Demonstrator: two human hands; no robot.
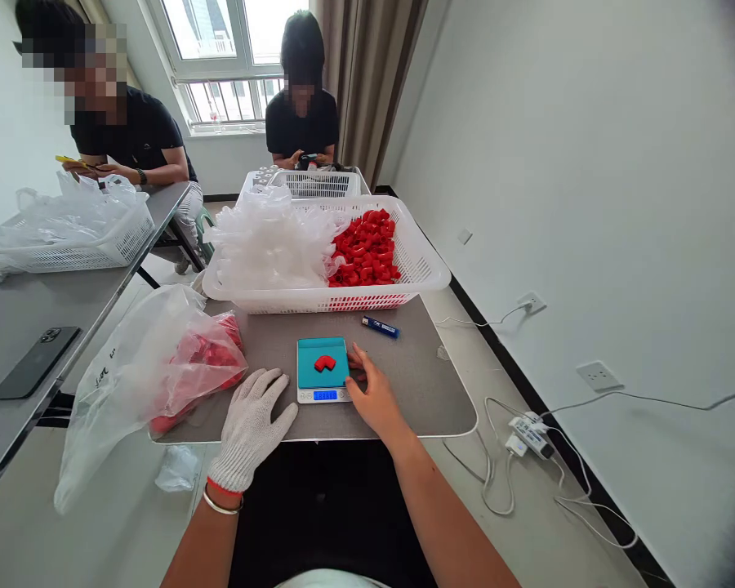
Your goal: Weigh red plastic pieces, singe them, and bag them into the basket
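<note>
A small kitchen scale [306, 394] with a teal top and a lit blue display sits near the table's front edge. On its platform lies a bent red pipe elbow [325, 363]. My right hand [372, 395], bare, rests against the scale's right side, thumb apart from the partly curled fingers. To the left of the scale, my left hand [254, 420] wears a white knit glove and lies on the table with fingers spread, holding nothing. Beyond it is a clear plastic bag [153, 371] with red pieces inside, hanging over the table's left edge.
A white basket [425, 273] at the back holds plastic bags [269, 245] and many red fittings [367, 249]. A blue lighter [380, 327] lies before it. A phone [35, 363] and another basket [135, 237] are on the left table. Two people sit beyond. Cables [493, 486] run on the right floor.
</note>
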